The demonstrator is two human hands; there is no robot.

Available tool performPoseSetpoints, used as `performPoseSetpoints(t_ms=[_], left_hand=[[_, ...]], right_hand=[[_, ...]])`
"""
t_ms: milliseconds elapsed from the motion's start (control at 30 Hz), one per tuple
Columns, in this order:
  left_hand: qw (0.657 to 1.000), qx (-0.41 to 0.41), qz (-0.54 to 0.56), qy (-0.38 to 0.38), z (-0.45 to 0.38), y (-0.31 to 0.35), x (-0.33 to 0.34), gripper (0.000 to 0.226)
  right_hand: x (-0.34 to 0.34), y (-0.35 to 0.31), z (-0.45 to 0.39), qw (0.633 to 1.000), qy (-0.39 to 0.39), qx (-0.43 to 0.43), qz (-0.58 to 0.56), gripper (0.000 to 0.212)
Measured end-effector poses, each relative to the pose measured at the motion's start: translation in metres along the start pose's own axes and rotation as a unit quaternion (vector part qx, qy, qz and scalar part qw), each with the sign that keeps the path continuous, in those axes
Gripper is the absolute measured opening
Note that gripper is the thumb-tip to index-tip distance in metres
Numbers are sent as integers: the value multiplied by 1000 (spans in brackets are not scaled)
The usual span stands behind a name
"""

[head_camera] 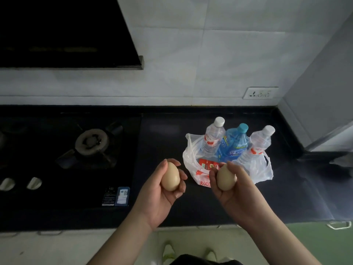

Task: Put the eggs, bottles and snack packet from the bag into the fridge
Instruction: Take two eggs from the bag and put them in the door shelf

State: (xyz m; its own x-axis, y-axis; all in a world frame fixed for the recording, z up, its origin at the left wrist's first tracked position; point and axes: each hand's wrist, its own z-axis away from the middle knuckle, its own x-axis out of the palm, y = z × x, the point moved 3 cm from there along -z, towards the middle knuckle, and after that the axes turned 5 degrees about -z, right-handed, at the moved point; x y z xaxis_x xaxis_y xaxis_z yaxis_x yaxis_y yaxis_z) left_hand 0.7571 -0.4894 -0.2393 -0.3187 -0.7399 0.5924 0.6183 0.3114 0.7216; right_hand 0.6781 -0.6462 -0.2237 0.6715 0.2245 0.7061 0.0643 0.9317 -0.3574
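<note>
Left hand (164, 190): lower centre of the frame, palm turned up, fingers and thumb curled round an egg (170, 176).
Right hand (232, 186): just right of centre, level with the left, palm facing left, fingers curled round a second egg (226, 178).
Forearms: both bare, rising from the bottom edge and converging toward the centre.
Hands apart: a narrow gap between them.

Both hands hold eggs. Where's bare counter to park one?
Bare counter lies between the hob and the bag, and in front of the bag. Crowded: the bag, packed with three bottles.
</note>
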Motion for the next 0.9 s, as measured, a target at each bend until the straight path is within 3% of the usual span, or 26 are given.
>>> performPoseSetpoints(t_ms=[500, 900], left_hand=[[982, 128, 31, 133, 67, -28, 36, 21], [925, 229, 89, 290, 170, -66, 29, 17]], right_hand=[[-18, -25, 34, 977, -122, 101, 140, 29], [-30, 37, 66, 916, -179, 274, 234, 17]])
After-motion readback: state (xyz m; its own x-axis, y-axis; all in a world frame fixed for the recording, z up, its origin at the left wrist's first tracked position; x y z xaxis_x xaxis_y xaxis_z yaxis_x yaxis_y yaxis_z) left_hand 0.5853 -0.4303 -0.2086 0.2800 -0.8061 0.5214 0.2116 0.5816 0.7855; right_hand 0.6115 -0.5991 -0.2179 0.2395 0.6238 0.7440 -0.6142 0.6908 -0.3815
